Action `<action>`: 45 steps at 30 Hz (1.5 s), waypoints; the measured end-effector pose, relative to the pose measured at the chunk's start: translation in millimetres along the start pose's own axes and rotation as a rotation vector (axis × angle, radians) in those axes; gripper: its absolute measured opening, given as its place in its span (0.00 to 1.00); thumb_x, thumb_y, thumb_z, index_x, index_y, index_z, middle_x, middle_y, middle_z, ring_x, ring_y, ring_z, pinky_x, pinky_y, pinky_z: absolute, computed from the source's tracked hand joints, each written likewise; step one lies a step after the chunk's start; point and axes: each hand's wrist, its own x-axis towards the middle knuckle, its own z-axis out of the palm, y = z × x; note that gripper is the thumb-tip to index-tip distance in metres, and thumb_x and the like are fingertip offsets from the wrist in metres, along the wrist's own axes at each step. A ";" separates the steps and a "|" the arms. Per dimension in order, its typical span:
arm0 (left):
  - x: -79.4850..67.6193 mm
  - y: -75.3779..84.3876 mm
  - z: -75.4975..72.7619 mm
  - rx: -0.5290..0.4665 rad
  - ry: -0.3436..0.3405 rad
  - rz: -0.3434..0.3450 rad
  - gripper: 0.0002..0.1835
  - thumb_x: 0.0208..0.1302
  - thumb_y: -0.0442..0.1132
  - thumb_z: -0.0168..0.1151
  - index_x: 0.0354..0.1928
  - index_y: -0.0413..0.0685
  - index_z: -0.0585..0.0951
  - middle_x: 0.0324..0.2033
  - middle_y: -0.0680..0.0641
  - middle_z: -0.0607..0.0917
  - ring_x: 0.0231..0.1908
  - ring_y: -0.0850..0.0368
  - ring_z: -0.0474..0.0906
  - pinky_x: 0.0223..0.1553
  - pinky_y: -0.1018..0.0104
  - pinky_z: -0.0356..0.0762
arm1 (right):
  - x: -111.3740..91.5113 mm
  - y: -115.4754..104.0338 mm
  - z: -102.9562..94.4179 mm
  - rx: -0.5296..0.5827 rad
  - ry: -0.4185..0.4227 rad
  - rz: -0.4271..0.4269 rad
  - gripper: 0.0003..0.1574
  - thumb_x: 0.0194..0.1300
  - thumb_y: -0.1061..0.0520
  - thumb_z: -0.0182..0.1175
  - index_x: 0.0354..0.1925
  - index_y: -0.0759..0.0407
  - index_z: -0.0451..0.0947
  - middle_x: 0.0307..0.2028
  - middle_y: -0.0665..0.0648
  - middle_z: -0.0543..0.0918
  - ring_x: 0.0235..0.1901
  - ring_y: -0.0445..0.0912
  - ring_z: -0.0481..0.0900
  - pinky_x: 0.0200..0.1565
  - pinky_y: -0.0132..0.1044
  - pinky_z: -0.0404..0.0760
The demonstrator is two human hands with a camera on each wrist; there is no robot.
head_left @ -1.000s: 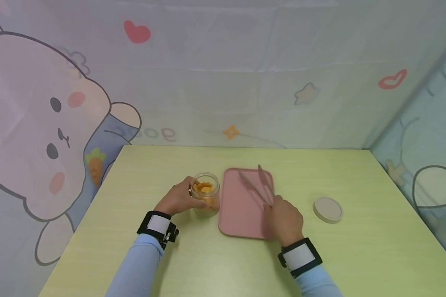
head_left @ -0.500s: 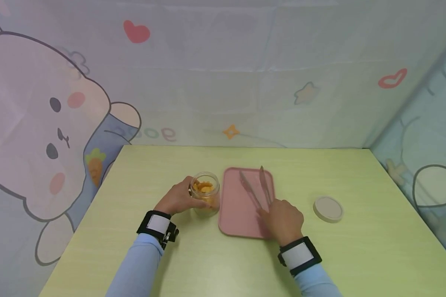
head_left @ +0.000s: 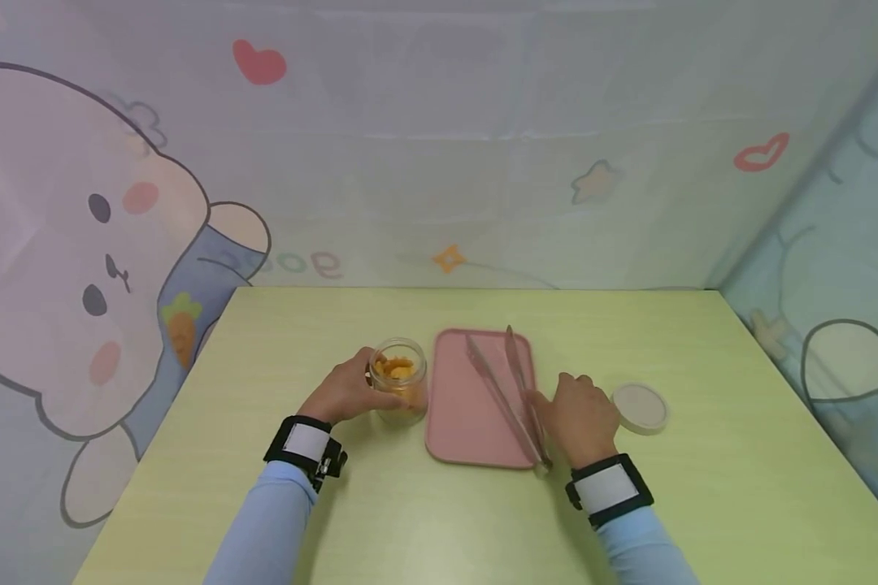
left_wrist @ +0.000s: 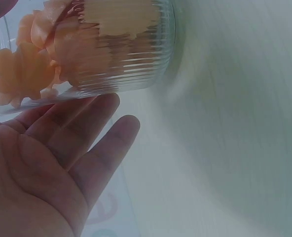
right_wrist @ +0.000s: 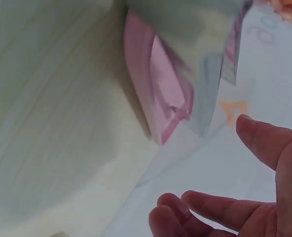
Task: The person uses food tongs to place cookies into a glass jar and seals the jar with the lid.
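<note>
My left hand (head_left: 344, 390) holds a clear glass jar (head_left: 398, 402) upright on the table, left of a pink tray (head_left: 457, 426). Ribbed glass shows in the left wrist view, with orange flower-shaped pieces (left_wrist: 25, 71) inside; thumb and fingers lie on either side of it. Metal tongs (head_left: 506, 406) lie spread on the tray, their joined end over its near right corner. Beside them, my right hand (head_left: 581, 414) has its thumb near the right arm of the tongs. In the right wrist view its thumb and fingers stand apart, holding nothing.
A round pale lid (head_left: 640, 408) lies on the table (head_left: 717, 487), just right of my right hand. Behind the table's far edge hangs a printed cloth (head_left: 410, 162). More of it stands along the left and right sides.
My right hand has let go of the tongs and moved right, toward the lid. The tongs' joined end now shows on the tray. My left hand still holds the jar.
</note>
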 end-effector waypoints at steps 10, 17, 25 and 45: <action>-0.6 -2.1 0.0 -0.003 0.005 0.002 0.40 0.40 0.54 0.76 0.54 0.48 0.69 0.50 0.44 0.80 0.49 0.49 0.74 0.50 0.48 0.75 | 14.3 31.2 -7.3 -0.028 0.034 -0.031 0.47 0.60 0.34 0.57 0.57 0.73 0.71 0.47 0.80 0.77 0.44 0.72 0.73 0.30 0.63 0.78; -2.6 -2.1 -0.7 -0.011 0.010 0.010 0.39 0.40 0.53 0.76 0.55 0.47 0.69 0.51 0.43 0.80 0.50 0.49 0.74 0.51 0.47 0.74 | 27.4 65.5 -7.0 -0.034 -0.014 0.015 0.52 0.59 0.33 0.57 0.63 0.74 0.62 0.55 0.83 0.69 0.52 0.76 0.64 0.42 0.70 0.72; -4.9 0.0 -2.2 -0.015 0.006 -0.001 0.40 0.41 0.53 0.76 0.56 0.47 0.69 0.52 0.43 0.80 0.51 0.49 0.74 0.52 0.47 0.74 | 36.1 94.1 -6.2 -0.045 -0.085 0.087 0.55 0.59 0.31 0.56 0.63 0.75 0.59 0.53 0.84 0.66 0.50 0.78 0.63 0.38 0.70 0.73; -4.3 0.1 -0.3 -0.029 0.011 0.017 0.42 0.39 0.53 0.77 0.56 0.46 0.69 0.49 0.43 0.80 0.49 0.49 0.74 0.51 0.48 0.74 | 35.9 111.9 2.7 -0.010 -0.201 0.130 0.44 0.59 0.44 0.55 0.54 0.84 0.63 0.45 0.89 0.67 0.46 0.80 0.64 0.41 0.68 0.73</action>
